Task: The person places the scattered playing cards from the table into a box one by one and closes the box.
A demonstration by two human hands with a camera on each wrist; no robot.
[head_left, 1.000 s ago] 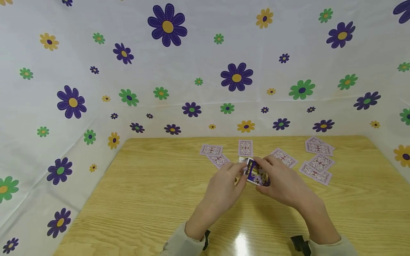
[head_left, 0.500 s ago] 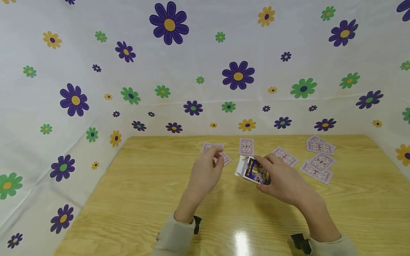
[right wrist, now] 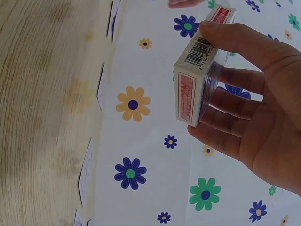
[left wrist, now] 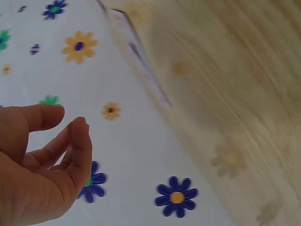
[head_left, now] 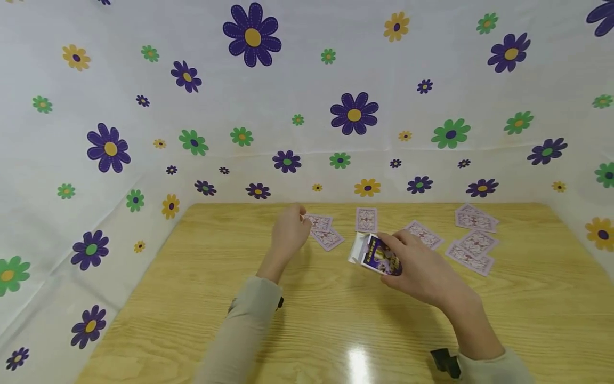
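I see the right hand (head_left: pixel 422 272) gripping the card box (head_left: pixel 379 256) above the table (head_left: pixel 201 298) while the left hand (head_left: pixel 288 232), loosely curled and empty, reaches the 2 nearest cards (head_left: pixel 323 230), so I judge a pinch comes next

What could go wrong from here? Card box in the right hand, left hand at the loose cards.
1. The card box has its flap open and is held tilted above the table by the right hand; any cards inside might slide out.
2. The left hand reaches for two overlapping face-down cards; it may lift only one or push them apart.
3. They lie flat on smooth wood, so a pinch may slip.
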